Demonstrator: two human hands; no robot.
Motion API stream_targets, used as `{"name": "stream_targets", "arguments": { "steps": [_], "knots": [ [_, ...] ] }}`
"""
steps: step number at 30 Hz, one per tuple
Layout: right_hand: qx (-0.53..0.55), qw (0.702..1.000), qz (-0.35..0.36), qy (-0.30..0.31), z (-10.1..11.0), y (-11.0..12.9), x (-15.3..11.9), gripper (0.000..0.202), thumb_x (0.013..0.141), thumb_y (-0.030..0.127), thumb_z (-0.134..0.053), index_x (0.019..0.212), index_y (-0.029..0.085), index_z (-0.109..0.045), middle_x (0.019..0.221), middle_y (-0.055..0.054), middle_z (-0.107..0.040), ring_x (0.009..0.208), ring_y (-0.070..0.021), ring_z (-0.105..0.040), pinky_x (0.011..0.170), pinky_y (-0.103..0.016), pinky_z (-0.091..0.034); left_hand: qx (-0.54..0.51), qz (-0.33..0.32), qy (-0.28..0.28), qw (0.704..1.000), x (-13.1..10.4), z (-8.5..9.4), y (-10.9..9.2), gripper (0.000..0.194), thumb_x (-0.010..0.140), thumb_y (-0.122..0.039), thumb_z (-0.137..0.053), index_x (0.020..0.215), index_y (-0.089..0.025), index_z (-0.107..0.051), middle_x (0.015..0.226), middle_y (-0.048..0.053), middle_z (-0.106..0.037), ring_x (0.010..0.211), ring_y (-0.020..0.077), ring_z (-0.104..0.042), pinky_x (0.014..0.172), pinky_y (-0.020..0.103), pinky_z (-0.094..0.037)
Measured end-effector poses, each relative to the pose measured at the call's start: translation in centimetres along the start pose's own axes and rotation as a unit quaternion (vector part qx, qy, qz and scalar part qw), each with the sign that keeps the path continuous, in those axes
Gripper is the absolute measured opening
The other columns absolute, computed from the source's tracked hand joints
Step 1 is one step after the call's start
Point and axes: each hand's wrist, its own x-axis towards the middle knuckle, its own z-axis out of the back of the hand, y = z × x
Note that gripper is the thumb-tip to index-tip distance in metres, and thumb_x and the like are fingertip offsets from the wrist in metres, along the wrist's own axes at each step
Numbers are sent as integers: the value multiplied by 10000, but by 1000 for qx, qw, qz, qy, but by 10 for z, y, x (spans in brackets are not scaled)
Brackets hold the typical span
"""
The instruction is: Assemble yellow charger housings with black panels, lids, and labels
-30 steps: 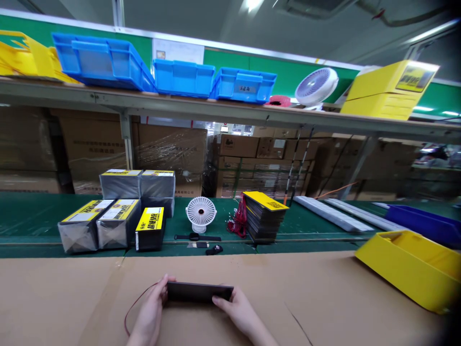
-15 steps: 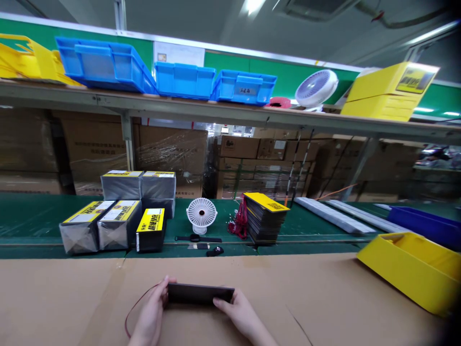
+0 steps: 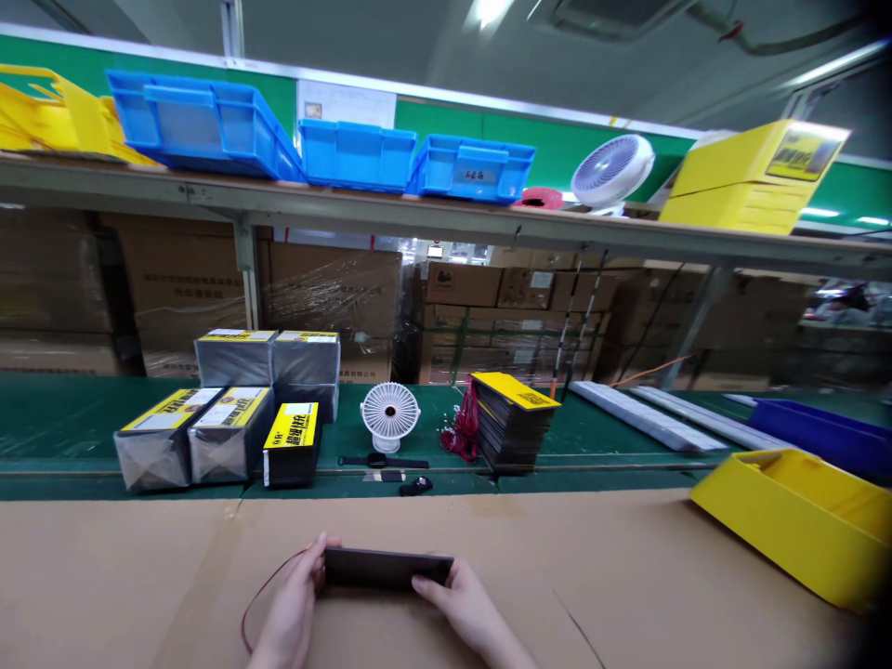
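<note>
Between my two hands is a flat dark rectangular piece point(image 3: 383, 569), held above the brown cardboard surface. My left hand point(image 3: 298, 595) grips its left end, the fingers partly behind it. At the right end my right hand point(image 3: 464, 599) holds it, thumb on the front face. A thin dark red cord point(image 3: 249, 602) loops out beside my left hand. Beyond the hands, a small white fan point(image 3: 390, 415), a black watch-like strap point(image 3: 377, 460) and a small black item point(image 3: 416, 486) rest on the green bench point(image 3: 432, 409).
Yellow-topped boxes point(image 3: 291, 444) stand at left. Red cords point(image 3: 464, 427) lie beside a stack of dark pieces with a yellow top point(image 3: 516, 390). A yellow bin point(image 3: 773, 530) and dark blue bin point(image 3: 822, 432) are at right. Blue bins point(image 3: 357, 156) line the shelf above.
</note>
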Motion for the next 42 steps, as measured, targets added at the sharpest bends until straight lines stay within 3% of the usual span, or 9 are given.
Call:
{"name": "stream_targets", "arguments": {
  "steps": [30,42],
  "knots": [
    [1,1000,6,12,0,5,-1,471,613,432,-736,946,124,-608,1021,-123,-696,1026,-308,-609,925,-397,-431,-5,4,1,1000,1,-1,-1,472,664,-531,-729,937,-145,-717,982,69,-679,1107,246,-525,1010,327,-352],
    [4,1000,8,17,-1,5,-1,572,588,502,-752,987,115,-614,1060,-126,-685,1059,-302,-601,941,-381,-431,-5,0,-9,1000,1,-1,-1,439,679,-499,-728,926,-136,-718,993,83,-687,1105,254,-546,1008,341,-367]
  ]
}}
